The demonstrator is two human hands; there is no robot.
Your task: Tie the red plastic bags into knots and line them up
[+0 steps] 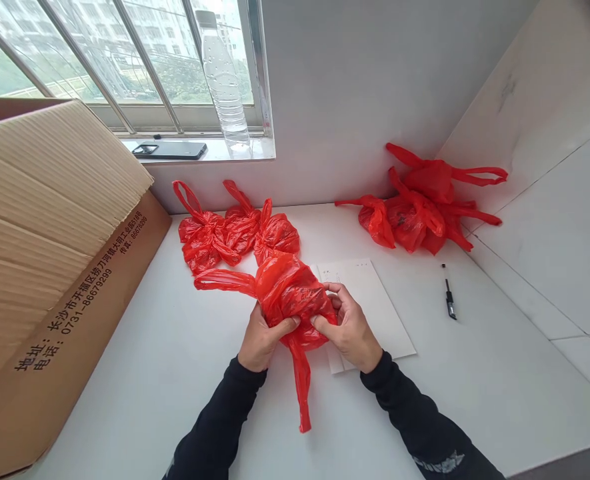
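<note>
Between my two hands is a bulging red plastic bag (295, 290), held up above the white table. My left hand (262, 337) grips its lower left side with the thumb pressed on the front. On the right side, my right hand (352, 327) holds it with thumb and fingers. One loop handle sticks out to the left and another strip hangs down toward me. What the bag contains shows only as dark shapes through the plastic. Behind it lies an open notebook (375, 307) with some handwriting, partly covered by the bag and my right hand.
Several knotted red bags (202, 240) sit by the back wall, and another heap of red bags (419, 213) fills the right corner. A black pen (449, 297) lies right of the notebook. At left stands a large cardboard box (75, 280). The windowsill carries a phone (172, 151) and a water bottle (225, 87).
</note>
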